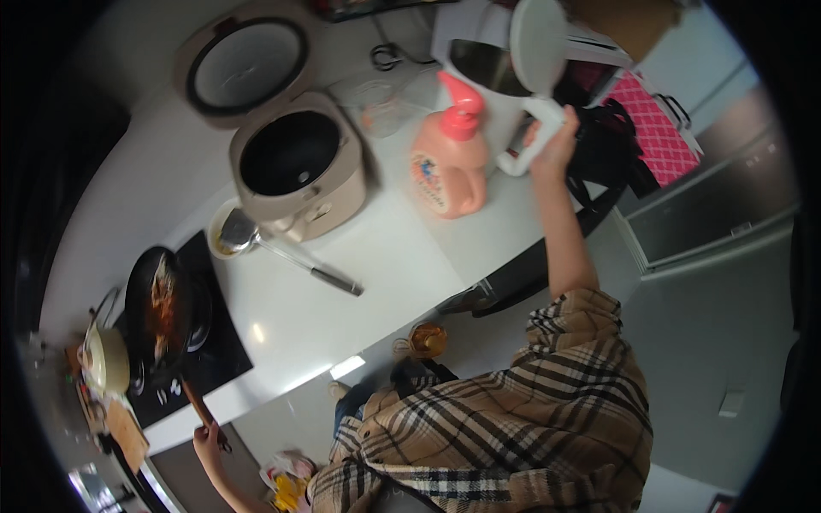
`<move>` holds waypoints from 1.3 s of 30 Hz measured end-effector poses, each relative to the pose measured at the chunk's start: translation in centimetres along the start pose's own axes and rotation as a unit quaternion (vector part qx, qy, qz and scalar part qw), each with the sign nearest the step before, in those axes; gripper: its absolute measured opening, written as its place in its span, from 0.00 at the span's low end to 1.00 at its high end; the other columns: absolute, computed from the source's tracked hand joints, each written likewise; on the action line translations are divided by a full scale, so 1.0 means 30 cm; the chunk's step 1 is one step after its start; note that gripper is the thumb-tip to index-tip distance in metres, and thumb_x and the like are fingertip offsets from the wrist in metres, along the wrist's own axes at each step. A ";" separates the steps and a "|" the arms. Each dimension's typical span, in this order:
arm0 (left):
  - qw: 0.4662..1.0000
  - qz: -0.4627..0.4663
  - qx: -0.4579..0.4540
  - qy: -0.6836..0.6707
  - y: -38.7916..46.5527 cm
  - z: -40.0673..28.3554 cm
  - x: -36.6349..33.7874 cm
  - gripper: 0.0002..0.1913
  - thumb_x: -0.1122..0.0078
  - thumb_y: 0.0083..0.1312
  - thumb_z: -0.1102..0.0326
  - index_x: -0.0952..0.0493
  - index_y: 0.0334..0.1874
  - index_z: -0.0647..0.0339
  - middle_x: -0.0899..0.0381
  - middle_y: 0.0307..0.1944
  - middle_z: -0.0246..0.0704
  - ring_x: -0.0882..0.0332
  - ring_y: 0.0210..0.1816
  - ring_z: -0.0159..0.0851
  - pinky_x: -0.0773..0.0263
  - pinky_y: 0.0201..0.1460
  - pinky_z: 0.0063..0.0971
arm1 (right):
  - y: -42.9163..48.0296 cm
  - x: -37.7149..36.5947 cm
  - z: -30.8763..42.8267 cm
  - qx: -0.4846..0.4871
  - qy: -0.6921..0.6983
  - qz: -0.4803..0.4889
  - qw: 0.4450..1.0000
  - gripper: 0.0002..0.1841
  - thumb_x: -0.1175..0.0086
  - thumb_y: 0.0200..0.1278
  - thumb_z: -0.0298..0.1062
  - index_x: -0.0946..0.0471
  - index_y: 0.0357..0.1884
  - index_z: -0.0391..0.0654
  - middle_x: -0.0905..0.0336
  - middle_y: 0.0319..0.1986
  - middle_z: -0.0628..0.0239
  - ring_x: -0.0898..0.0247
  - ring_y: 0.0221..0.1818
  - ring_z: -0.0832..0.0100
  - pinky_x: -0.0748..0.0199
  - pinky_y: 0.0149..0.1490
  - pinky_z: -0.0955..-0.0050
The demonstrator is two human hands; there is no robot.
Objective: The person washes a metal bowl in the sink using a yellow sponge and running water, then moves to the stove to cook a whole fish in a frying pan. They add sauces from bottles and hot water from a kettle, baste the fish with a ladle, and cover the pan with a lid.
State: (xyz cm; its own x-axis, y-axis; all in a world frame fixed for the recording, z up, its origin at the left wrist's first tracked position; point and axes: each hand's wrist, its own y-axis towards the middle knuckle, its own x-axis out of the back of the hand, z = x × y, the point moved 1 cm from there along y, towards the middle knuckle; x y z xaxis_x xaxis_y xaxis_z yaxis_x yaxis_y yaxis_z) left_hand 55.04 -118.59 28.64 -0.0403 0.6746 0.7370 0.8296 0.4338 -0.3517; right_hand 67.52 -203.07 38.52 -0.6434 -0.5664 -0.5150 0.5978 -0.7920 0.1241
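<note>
My left hand (206, 437) grips the wooden handle (196, 401) of a dark frying pan (138, 301) on the black cooktop. What looks like a whole fish (163, 301) lies in the pan with reddish-brown sauce. On the right, my right hand (557, 151) is wrapped around the handle of a white electric kettle (503, 118), whose lid (539, 48) stands up. The kettle's inside is dark, and I cannot tell whether it holds water. Just left of it, a pink pump bottle (458, 170) partly hides the kettle.
A rice cooker (333, 215) has its lid (247, 64) raised. A slotted turner (288, 253) rests across a small bowl (221, 247). Left of the cooktop (224, 356) are a cream pot (108, 362) and a wooden board (127, 433). A black bag (603, 147) sits at the counter's right end.
</note>
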 end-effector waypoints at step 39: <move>0.980 0.156 -0.048 -0.117 0.087 0.053 0.154 0.24 0.39 0.57 0.51 0.28 0.45 0.65 0.26 0.24 0.32 0.28 0.24 0.28 0.33 0.24 0.21 | -1.200 -0.462 -0.756 0.153 -0.705 0.394 0.570 0.42 0.38 0.50 0.36 0.46 0.67 0.40 0.36 0.56 0.49 0.43 0.61 0.50 0.42 0.63 0.57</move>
State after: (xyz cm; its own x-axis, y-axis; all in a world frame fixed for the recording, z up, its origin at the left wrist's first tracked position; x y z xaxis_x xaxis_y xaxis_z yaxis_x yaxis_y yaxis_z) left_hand 56.13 -113.38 30.19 0.1054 0.8887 0.4462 0.8703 0.1347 -0.4738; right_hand 65.78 -161.54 21.96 -0.1068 -0.2242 0.9687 0.9940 -0.0468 0.0988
